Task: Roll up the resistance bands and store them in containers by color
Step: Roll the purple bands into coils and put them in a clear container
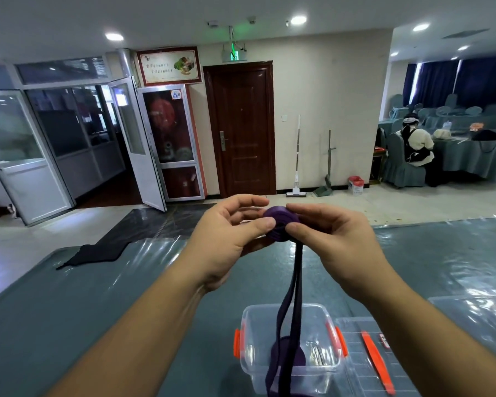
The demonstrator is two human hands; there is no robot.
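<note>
A purple resistance band (279,224) is partly wound into a tight roll, held up in front of me above the table. My left hand (229,239) pinches the roll from the left with thumb and fingers. My right hand (335,239) grips it from the right. The unrolled tail (292,296) hangs down in two dark strands into a clear plastic container (258,365) with orange latches. Another rolled purple band (301,356) lies inside that container, partly hidden by the hanging strands.
The container's clear lid (355,356) with an orange latch (377,362) lies to its right. The table (126,296) has a grey-blue cloth under clear plastic sheeting. A black cloth (98,252) lies at the far left edge. A seated person (415,144) is at a far table.
</note>
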